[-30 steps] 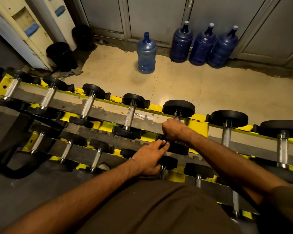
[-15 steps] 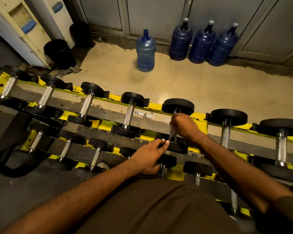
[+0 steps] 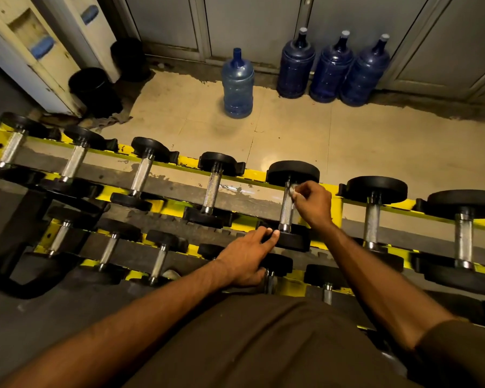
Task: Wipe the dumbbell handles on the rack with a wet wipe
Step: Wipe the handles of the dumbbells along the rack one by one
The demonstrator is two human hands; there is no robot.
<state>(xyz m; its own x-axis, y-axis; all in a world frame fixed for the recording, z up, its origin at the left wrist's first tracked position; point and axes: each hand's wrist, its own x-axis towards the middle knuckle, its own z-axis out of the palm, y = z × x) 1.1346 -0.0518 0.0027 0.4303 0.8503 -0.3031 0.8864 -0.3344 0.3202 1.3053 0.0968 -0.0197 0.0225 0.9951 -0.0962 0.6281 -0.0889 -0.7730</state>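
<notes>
White wet wipe [image 3: 292, 191], pinched in our right grip [image 3: 314, 205], slid up the silver metal dumbbell handle [image 3: 285, 212]: nearly done, we think. Left grip [image 3: 245, 256] lies flat.

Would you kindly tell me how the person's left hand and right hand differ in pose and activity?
The right hand is curled, pinching a crumpled white wet wipe against the dumbbell's knurled steel handle; the left hand lies with fingers straight, holding nothing. The right hand is at the handle's far end; the left hand's fingertips rest on the near black end weight. Both touch the same dumbbell on the yellow rack.
</notes>
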